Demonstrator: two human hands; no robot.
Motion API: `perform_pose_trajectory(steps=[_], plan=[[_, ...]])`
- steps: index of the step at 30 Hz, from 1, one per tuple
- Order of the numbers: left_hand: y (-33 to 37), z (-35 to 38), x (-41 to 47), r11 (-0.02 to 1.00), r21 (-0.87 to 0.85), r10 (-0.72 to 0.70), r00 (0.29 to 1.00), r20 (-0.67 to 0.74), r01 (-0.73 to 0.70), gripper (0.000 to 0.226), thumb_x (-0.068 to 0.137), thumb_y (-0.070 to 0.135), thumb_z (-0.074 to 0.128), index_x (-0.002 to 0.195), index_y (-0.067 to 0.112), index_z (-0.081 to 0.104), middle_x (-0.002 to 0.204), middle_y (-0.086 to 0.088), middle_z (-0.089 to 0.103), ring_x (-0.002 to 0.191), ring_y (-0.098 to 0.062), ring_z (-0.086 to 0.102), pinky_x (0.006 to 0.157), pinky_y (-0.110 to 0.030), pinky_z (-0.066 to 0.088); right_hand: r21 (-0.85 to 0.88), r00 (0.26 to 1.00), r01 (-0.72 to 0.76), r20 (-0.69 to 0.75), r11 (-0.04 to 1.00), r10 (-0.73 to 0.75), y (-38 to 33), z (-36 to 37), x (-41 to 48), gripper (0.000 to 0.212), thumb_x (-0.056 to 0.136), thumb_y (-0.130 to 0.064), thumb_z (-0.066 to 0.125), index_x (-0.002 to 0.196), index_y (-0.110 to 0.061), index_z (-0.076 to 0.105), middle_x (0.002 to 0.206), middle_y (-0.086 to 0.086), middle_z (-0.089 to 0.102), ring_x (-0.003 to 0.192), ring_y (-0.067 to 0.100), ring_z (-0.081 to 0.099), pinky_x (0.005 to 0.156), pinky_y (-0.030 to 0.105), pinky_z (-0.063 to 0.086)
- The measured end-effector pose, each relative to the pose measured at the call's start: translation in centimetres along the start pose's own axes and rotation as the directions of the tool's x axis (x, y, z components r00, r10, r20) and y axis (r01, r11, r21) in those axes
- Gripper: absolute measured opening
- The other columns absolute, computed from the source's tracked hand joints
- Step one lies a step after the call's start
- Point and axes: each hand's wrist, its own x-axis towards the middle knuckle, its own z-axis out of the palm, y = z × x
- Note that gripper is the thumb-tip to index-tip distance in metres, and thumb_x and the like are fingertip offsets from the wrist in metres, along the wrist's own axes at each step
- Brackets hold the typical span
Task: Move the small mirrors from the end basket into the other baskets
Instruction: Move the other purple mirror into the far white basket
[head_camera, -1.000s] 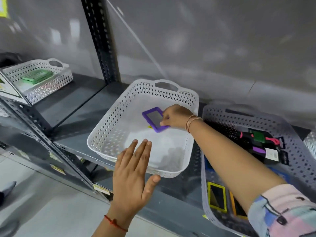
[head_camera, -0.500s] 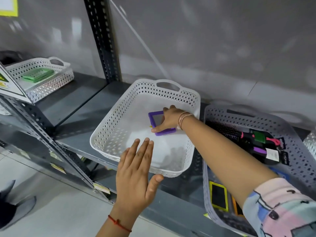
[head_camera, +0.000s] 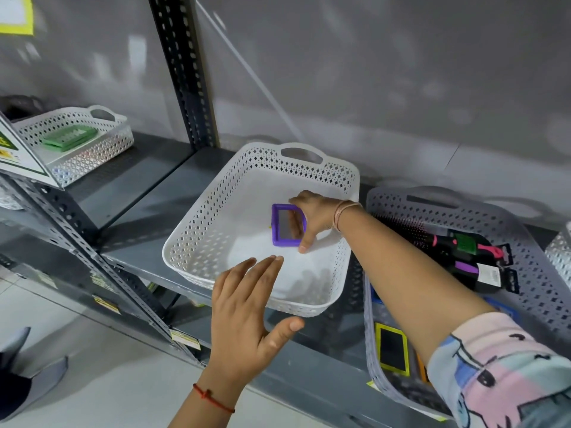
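Purple mirror (head_camera: 288, 225) in right hand (head_camera: 315, 217) — inside white basket (head_camera: 197, 242) (left hand (head_camera: 244, 307) open).

Purple-framed mirror (head_camera: 288, 225); white lattice basket (head_camera: 197, 245); grey basket (head_camera: 525, 242); yellow-framed mirror (head_camera: 392, 350).

White basket (head_camera: 197, 242) is perforated matt plastic, gray basket (head_camera: 543, 291) same stuff. Purple mirror (head_camera: 287, 225) has a smooth plastic frame w/ glossy glass. Shelf (head_camera: 148, 223) = painted metal, semi-gloss. Sleeve (head_camera: 506, 375) is printed cloth.

No text on the signs, shelf labels or packaging is legible
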Motion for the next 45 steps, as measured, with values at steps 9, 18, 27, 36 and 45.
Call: perform_pose_trajectory(steps=[9, 18, 27, 36, 45], plan=[[0.1, 0.0, 0.0, 1.0, 0.009, -0.017, 1.0, -0.017, 0.017, 0.084, 0.083, 0.072, 0.015, 0.123, 0.011, 0.055, 0.125, -0.004, 0.059, 0.122, -0.025, 0.046, 0.099, -0.039, 0.029, 0.051, 0.993, -0.029, -0.111, 0.998, 0.034, -0.2, 0.5, -0.9, 0.087, 0.052, -0.039, 0.088, 0.122, -0.008, 0.049, 0.121, 0.009, 0.055, 0.11, 0.027, 0.054, 0.094, 0.04, 0.05], [1.0, -0.4, -0.1, 0.999, 0.026, -0.026, 1.0, -0.013, 0.027, 0.082, 0.083, 0.07, 0.02, 0.125, 0.007, 0.052, 0.129, -0.011, 0.056, 0.126, -0.031, 0.042, 0.106, -0.041, 0.021, 0.212, 0.909, 0.078, -0.416, 0.974, 0.018, 0.2, -0.7, -6.6, 0.104, 0.052, -0.036, 0.088, 0.138, -0.01, 0.035, 0.138, 0.008, 0.043, 0.129, 0.022, 0.038, 0.099, 0.02, 0.031], [6.5, 1.3, -1.7, 0.991, -0.088, 0.099, 0.995, 0.002, -0.099, 0.083, 0.085, 0.068, 0.02, 0.134, 0.004, 0.039, 0.14, -0.012, 0.042, 0.135, -0.028, 0.027, 0.11, -0.044, 0.021, 0.344, 0.829, 0.071, -0.543, 0.936, 0.137, 5.1, 0.7, -17.0, 0.109, 0.049, -0.023, 0.091, 0.142, -0.012, 0.034, 0.14, 0.01, 0.042, 0.129, 0.019, 0.039, 0.093, 0.003, 0.022], [16.3, 4.7, -4.7, 0.926, -0.189, 0.353, 0.929, 0.115, -0.328, 0.079, 0.086, 0.064, 0.023, 0.136, 0.004, 0.035, 0.144, -0.011, 0.036, 0.137, -0.03, 0.022, 0.112, -0.035, 0.014, 0.372, 0.781, -0.125, -0.534, 0.92, 0.322, 10.3, 3.5, -27.8, 0.117, 0.051, -0.023, 0.091, 0.146, -0.006, 0.025, 0.152, 0.01, 0.028, 0.14, 0.017, 0.028, 0.109, 0.012, 0.016], [19.9, 7.4, -6.2, 0.959, -0.083, 0.281, 0.941, 0.188, -0.27, 0.092, 0.084, 0.07, 0.009, 0.131, -0.003, 0.041, 0.135, -0.025, 0.046, 0.129, -0.039, 0.035, 0.11, -0.044, 0.018, 0.428, 0.787, -0.33, -0.368, 0.841, 0.496, 16.4, 4.3, -39.8, 0.115, 0.061, -0.012, 0.085, 0.149, -0.013, 0.012, 0.159, 0.003, 0.011, 0.146, 0.013, 0.01, 0.113, 0.017, 0.008]])
